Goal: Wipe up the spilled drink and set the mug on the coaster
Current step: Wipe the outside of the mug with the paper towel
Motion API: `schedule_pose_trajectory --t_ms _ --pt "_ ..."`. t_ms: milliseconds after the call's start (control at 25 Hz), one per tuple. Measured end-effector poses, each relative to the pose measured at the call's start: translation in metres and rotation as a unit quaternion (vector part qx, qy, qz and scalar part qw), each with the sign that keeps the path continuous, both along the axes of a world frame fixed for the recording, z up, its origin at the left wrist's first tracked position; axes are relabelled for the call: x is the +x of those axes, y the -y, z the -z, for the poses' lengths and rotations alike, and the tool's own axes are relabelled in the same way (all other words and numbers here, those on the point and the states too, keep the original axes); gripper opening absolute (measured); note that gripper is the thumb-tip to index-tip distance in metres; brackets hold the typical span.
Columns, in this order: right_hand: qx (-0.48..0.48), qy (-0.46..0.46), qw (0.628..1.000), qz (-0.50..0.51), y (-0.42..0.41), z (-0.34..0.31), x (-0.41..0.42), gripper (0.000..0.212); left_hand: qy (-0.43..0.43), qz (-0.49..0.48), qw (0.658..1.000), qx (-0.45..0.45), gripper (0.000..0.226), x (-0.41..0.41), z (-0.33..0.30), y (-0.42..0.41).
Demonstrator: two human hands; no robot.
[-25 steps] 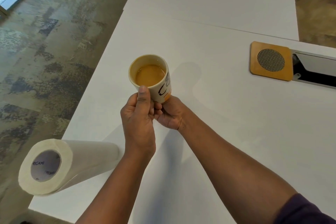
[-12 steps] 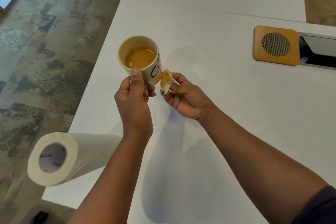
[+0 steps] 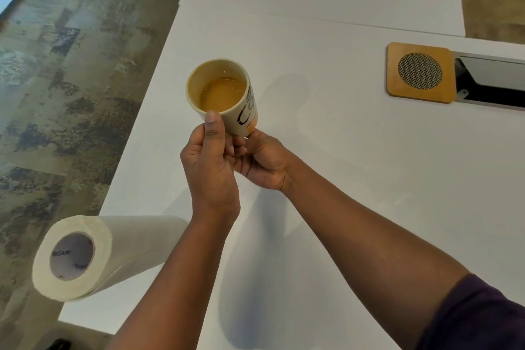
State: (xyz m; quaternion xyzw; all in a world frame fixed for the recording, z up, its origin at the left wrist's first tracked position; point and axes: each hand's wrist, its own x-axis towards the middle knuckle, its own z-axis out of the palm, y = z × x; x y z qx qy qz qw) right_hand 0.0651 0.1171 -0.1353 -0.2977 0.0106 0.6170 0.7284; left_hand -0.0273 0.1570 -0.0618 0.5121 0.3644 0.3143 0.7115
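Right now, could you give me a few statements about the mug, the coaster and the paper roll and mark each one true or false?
1. The mug stands on the coaster. False: it is held up above the table, and the coaster is bare.
2. The left hand grips the mug, its thumb at the rim. True.
3. The mug is empty. False: it holds a tan drink.
4. The paper towel roll lies on its side at the table's near left corner. True.
5. The right hand rests on the coaster. False: its fingers are at the mug's base.
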Motion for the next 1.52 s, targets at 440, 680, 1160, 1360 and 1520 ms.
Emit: schedule_pose_trajectory --t_ms 440,680,1160,1360,1520 --pt "-0.039 0.030 0.989 0.142 -0.004 -0.007 0.048 0.023 0.010 -0.006 1.000 -0.001 0.033 -0.003 -0.006 -0.003" --pt "-0.011 -0.028 0.998 0.059 0.014 0.002 0.003 0.030 0.025 -0.016 1.000 -0.002 0.039 0.004 -0.005 -0.010" --pt "-0.041 0.038 0.998 0.034 -0.017 -0.015 0.031 0.018 0.001 0.011 1.000 0.000 0.036 -0.005 -0.004 0.004" --pt "-0.056 -0.004 0.992 0.117 0.009 -0.001 0.037 0.022 -0.011 -0.013 1.000 -0.008 0.031 -0.003 0.001 0.001" --pt "-0.057 -0.030 0.995 0.081 0.023 0.009 0.016 0.025 0.002 -0.028 0.999 -0.019 0.032 0.003 0.011 -0.003"
